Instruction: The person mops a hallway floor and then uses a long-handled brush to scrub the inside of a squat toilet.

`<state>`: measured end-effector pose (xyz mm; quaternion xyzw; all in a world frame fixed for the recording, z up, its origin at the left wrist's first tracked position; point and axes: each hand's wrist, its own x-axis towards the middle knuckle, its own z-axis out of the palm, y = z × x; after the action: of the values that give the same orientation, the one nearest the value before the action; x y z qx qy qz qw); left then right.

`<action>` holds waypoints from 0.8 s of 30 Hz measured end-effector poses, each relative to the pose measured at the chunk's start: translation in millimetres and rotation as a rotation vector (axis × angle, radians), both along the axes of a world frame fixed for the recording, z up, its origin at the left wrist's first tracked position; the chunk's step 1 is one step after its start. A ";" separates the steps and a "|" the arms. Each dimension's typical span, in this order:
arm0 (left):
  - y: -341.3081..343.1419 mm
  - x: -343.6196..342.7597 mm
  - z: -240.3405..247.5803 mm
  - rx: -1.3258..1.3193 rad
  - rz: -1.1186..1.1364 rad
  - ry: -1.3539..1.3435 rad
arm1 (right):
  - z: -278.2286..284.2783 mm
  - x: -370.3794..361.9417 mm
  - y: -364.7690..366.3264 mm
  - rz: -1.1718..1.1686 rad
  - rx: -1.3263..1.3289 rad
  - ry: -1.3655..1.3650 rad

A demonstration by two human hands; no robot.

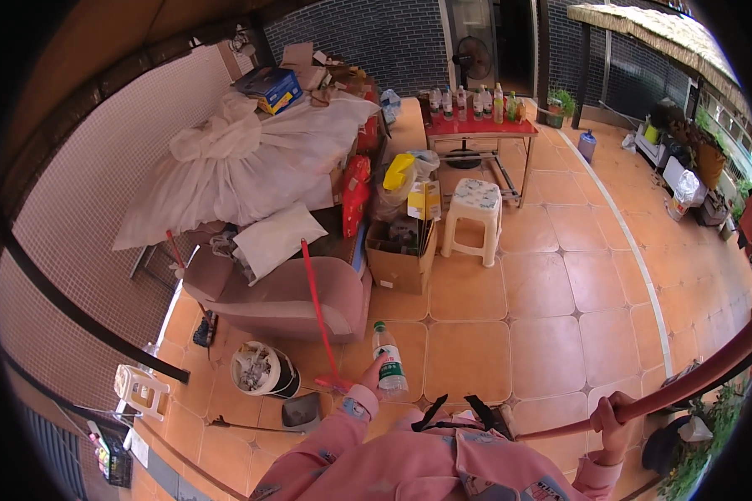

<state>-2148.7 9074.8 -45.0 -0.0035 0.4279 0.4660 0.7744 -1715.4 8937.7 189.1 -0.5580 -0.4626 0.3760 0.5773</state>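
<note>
My left hand (374, 377) is wrapped round a clear plastic bottle (389, 359) with a green cap and a green and white label. The bottle stands nearly upright, tilted slightly, in front of my body. At the lower right, my right hand (614, 427) is closed round a long reddish-brown rail (685, 380). Near my left hand, a red-handled broom (316, 305) leans against a pinkish-brown sofa (284, 292). A grey dustpan (302, 412) lies on the tiles beside my left sleeve.
A bucket (263, 369) of rubbish stands left of the broom. Ahead are a cardboard box (399, 265), a white plastic stool (475, 219) and a red table (485, 126) bearing several bottles. A white sheet (251, 167) covers a heap at left. Plants (700, 451) line the right edge.
</note>
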 end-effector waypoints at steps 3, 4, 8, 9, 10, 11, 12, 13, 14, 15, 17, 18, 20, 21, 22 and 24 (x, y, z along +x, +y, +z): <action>70.4 -18.1 3.6 -0.007 -0.024 -0.092 | -3.2 -14.0 39.1 0.065 0.080 0.025; 101.1 -23.6 -3.3 0.031 -0.048 -0.101 | 0.8 -20.7 51.7 0.049 0.077 0.018; 235.0 -13.6 -20.3 0.039 0.129 0.005 | 1.9 -43.0 87.9 -0.114 0.198 -0.006; 271.8 -9.6 -24.4 -0.014 -0.010 -0.164 | -1.2 -48.2 90.5 -0.200 0.189 0.014; 310.5 -22.0 -43.0 0.056 0.025 -0.122 | 1.8 -58.5 96.7 -0.283 0.205 0.039; 346.5 -21.2 -41.5 0.076 -0.022 -0.158 | 17.1 -70.1 104.7 -0.277 0.139 -0.009; 384.0 -39.1 -50.0 0.041 -0.034 -0.126 | 27.4 -83.4 112.9 -0.330 0.095 -0.038; 419.2 -48.8 -58.1 0.156 0.044 -0.047 | 33.6 -94.3 118.3 -0.359 0.088 -0.017; 451.6 -55.9 -57.0 0.242 0.108 -0.008 | 40.9 -102.9 123.8 -0.381 0.089 -0.006; 473.1 -56.4 -39.5 0.180 0.123 0.175 | 47.5 -108.6 127.2 -0.441 0.078 -0.030; 540.9 -58.4 -64.3 -0.040 0.128 0.421 | 56.2 -122.1 128.7 -0.573 0.061 -0.027; 555.6 -35.5 -66.0 -0.021 0.058 0.533 | 58.5 -131.5 122.7 -0.645 0.059 -0.042; 554.6 40.5 -62.5 0.276 -0.195 0.725 | 61.8 -149.9 109.5 -0.798 0.044 -0.021; 551.0 85.0 -62.8 0.460 -0.330 0.497 | 65.4 -161.0 101.8 -0.853 0.030 -0.027; 521.6 141.6 -34.7 0.535 -0.445 0.386 | 62.5 -170.1 92.1 -0.898 0.021 -0.034; 453.5 256.2 39.8 0.645 -0.651 0.149 | 55.5 -193.8 71.5 -1.035 0.041 -0.070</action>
<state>-1892.5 9528.3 -5.2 0.4056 0.2941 0.3071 0.8091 -1909.2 9009.3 244.7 -0.7146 -0.1525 0.0133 0.6825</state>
